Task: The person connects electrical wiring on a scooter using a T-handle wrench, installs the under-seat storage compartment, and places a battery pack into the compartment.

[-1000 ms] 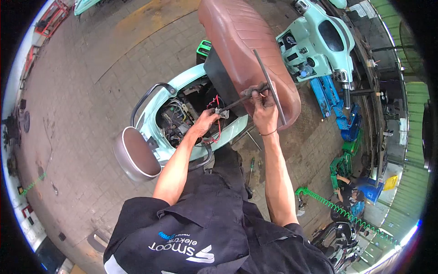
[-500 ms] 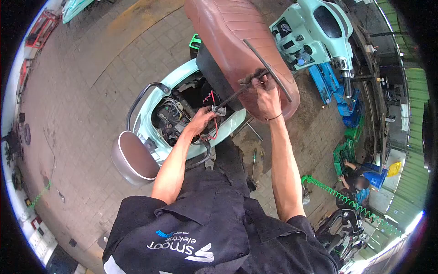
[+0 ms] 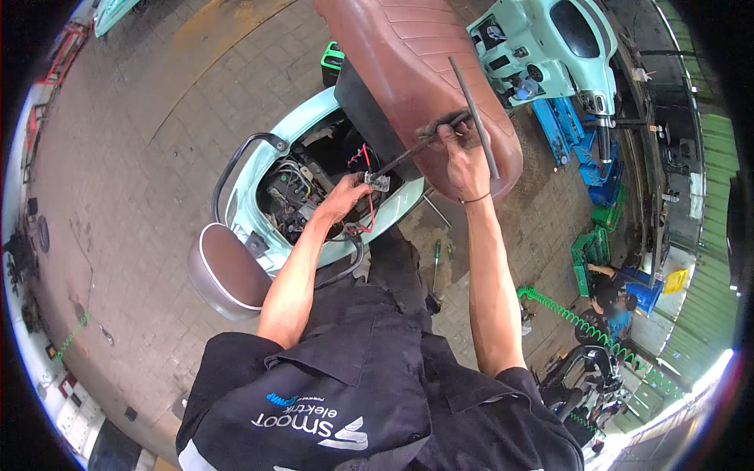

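Observation:
My left hand (image 3: 345, 196) pinches a small metallic and clear part (image 3: 378, 182) over the open body of a mint-green scooter (image 3: 402, 210). A T-shaped dark metal tool (image 3: 476, 118) is gripped near its crossbar by my right hand (image 3: 465, 153), above the brown seat (image 3: 400, 86). The tool's shaft slants down to the part in my left hand. Where its tip meets the part is too small to make out. Red wires (image 3: 371, 210) hang beside my left hand. Inside the opening, wiring and a dark mechanism (image 3: 290, 196) show.
A brown-padded backrest (image 3: 234, 267) stands at the scooter's rear. The handlebar section (image 3: 573, 31) is at the upper right, near blue racks (image 3: 558, 129). A screwdriver (image 3: 437, 263) lies on the floor. Another person (image 3: 609, 302) crouches at the right, beyond a green coiled hose (image 3: 558, 308).
The view has shifted a little. My right hand and the tool's crossbar have turned slightly, while both hands keep their grips.

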A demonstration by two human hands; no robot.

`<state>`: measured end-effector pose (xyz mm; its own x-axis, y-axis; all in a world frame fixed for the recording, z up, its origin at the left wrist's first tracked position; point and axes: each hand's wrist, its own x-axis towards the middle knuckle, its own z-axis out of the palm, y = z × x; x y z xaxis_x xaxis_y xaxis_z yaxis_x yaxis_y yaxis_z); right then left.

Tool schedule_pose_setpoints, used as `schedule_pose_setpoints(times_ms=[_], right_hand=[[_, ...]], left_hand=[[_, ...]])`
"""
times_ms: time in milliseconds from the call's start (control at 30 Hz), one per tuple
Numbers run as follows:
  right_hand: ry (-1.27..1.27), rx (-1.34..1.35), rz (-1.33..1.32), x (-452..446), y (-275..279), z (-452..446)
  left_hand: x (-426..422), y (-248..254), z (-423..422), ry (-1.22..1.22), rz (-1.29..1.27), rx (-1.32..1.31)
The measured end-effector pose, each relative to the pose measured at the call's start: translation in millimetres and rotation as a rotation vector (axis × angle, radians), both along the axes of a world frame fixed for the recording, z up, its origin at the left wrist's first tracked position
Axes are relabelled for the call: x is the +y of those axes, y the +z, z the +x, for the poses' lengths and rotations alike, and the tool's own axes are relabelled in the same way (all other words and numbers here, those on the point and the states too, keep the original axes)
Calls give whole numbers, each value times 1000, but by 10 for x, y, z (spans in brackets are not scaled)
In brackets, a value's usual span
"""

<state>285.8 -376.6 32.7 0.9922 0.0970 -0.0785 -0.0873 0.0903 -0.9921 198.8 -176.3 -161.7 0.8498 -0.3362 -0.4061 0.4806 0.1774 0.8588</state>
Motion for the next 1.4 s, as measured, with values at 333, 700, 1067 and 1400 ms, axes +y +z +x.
schedule_pose_setpoints(times_ms=[333, 700, 1067, 1400], right_hand=[[-115, -88, -302, 71, -6, -19], [-28, -161, -152, 191, -89, -97], [10, -66, -126, 388, 63, -137], [-171, -9, -381, 316, -35, -137]], left_hand=[[-1, 86, -1, -72, 74, 18], [-14, 52, -13, -70, 63, 81], [-15, 122, -17, -32, -1, 90], [-84, -28, -41, 5, -57, 74]])
